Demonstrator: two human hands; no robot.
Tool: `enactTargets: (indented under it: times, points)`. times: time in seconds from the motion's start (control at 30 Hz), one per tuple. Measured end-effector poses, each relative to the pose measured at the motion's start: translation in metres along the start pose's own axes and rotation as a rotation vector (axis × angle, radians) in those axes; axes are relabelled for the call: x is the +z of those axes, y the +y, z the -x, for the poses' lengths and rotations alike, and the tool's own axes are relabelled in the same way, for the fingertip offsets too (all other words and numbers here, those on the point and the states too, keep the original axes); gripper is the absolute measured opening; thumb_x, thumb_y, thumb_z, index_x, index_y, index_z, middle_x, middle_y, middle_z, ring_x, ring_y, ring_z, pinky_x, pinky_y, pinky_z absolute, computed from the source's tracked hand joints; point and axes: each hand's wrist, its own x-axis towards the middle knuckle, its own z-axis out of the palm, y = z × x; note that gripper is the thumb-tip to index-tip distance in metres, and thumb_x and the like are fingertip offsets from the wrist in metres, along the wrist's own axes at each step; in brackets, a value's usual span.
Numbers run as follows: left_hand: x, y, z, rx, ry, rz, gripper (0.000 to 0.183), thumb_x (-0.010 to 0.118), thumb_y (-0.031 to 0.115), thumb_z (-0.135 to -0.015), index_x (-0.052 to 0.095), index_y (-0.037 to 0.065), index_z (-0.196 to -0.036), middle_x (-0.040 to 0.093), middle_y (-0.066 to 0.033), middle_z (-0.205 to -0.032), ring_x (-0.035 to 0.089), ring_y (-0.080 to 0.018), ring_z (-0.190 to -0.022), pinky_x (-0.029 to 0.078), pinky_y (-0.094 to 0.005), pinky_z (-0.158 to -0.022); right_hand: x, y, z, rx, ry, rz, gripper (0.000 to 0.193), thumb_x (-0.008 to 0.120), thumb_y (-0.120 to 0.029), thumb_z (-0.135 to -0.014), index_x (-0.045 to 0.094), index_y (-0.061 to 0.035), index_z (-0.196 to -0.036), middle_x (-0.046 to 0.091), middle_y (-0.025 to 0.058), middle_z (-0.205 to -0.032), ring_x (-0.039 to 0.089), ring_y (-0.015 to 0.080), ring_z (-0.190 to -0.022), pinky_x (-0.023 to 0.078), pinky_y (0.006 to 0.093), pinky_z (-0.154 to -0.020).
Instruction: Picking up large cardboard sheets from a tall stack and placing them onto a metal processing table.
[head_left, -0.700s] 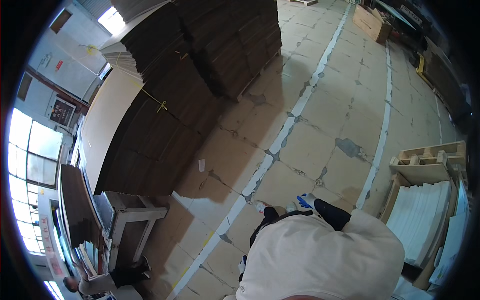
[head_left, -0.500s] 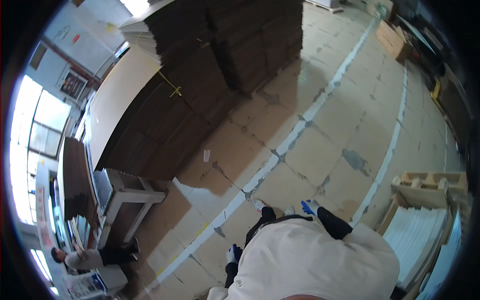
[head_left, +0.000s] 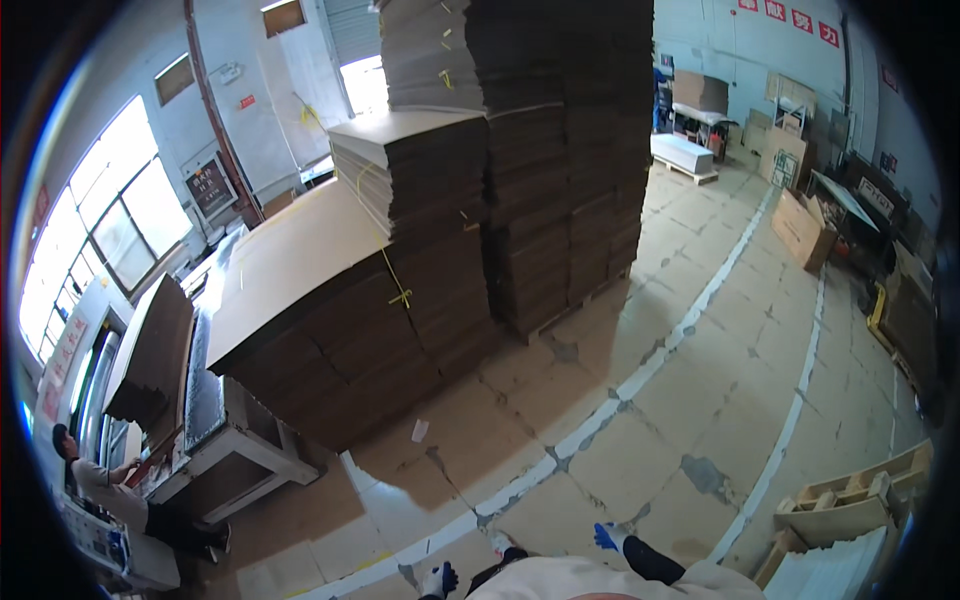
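Over the tiled floor [head_left: 625, 480], the two gloved hands are well apart from each other. The right hand [head_left: 609, 537] has its blue fingers loosely spread, and I see nothing held in them. The left hand [head_left: 438, 579] is near the left white floor line [head_left: 600, 418]; its fingers are small in view, so I cannot tell if they are spread or pressed together.

To the right, a wooden pallet [head_left: 862, 498] and white sheets [head_left: 825, 572] limit the room. Between the left line and the right white floor line [head_left: 790, 425], a long lane stays open, with grey worn patches. Left of the lane lies a paper scrap [head_left: 420, 431], just before the big cardboard stack [head_left: 420, 335], whose lower edge runs slanting away from the hands. At its left stands a worktop [head_left: 225, 425] with pale legs, and beside this a person [head_left: 105, 490]. Further along, a cardboard box [head_left: 800, 232] borders the lane on the right.

The white sheets lie flat with uneven ends. The cardboard stack has dark brown sides, a smooth light top and a higher part behind; a yellow strap [head_left: 400, 297] is knotted on its side.
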Motion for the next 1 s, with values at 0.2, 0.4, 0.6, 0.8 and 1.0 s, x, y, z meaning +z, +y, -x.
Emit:
enactTargets:
  times: [0.2, 0.4, 0.6, 0.8, 1.0]
  points:
    - [-0.04, -0.07, -0.011, -0.06, 0.097, 0.294, 0.024, 0.059, 0.025, -0.08, 0.053, 0.003, -0.087, 0.059, -0.016, -0.075, 0.057, -0.0337, -0.061, 0.047, -0.0458, -0.054, 0.012, 0.007, 0.007, 0.097, -0.045, 0.081, 0.033, 0.059, -0.043, -0.081, 0.054, -0.0132, -0.094, 0.061, 0.005, -0.08, 0.061, 0.0183, -0.064, 0.048, 0.0327, -0.054]
    - [-0.046, -0.095, 0.025, 0.125, 0.122, -0.162, 0.026, 0.053, 0.034, -0.084, 0.054, 0.008, -0.079, 0.056, -0.0117, -0.066, 0.053, -0.0249, -0.052, 0.042, -0.0382, -0.048, 0.011, 0.026, -0.032, 0.131, -0.183, 0.035, 0.031, 0.058, -0.041, -0.082, 0.055, -0.0116, -0.092, 0.062, 0.0058, -0.078, 0.061, 0.0194, -0.063, 0.049, 0.0317, -0.053]
    - [-0.038, -0.091, 0.068, -0.031, 0.151, 0.216, 0.033, 0.056, 0.04, -0.084, 0.054, 0.012, -0.067, 0.047, -0.0015, -0.049, 0.042, -0.0141, -0.035, 0.031, -0.0284, -0.033, 0.035, 0.004, -0.029, 0.058, -0.112, 0.178, 0.03, 0.056, -0.04, -0.084, 0.057, -0.0115, -0.091, 0.061, 0.0052, -0.076, 0.06, 0.0171, -0.06, 0.046, 0.0278, -0.049]
    - [-0.023, -0.109, 0.041, 0.263, 0.382, -0.166, 0.033, 0.056, 0.04, -0.084, 0.052, 0.013, -0.066, 0.046, -0.0001, -0.05, 0.041, -0.0131, -0.036, 0.03, -0.0288, -0.033, 0.035, -0.025, -0.012, 0.06, -0.071, 0.198, 0.032, 0.057, -0.042, -0.083, 0.056, -0.0113, -0.092, 0.06, 0.0033, -0.078, 0.058, 0.0155, -0.062, 0.045, 0.0279, -0.05]
    - [-0.036, -0.084, -0.014, 0.357, 0.263, -0.144, 0.028, 0.049, 0.036, -0.086, 0.053, 0.011, -0.075, 0.054, -0.0076, -0.061, 0.05, -0.022, -0.049, 0.039, -0.0373, -0.044, 0.026, -0.011, -0.02, 0.128, -0.125, 0.151, 0.032, 0.058, -0.041, -0.082, 0.056, -0.0109, -0.092, 0.061, 0.0054, -0.08, 0.059, 0.0158, -0.065, 0.046, 0.029, -0.052]
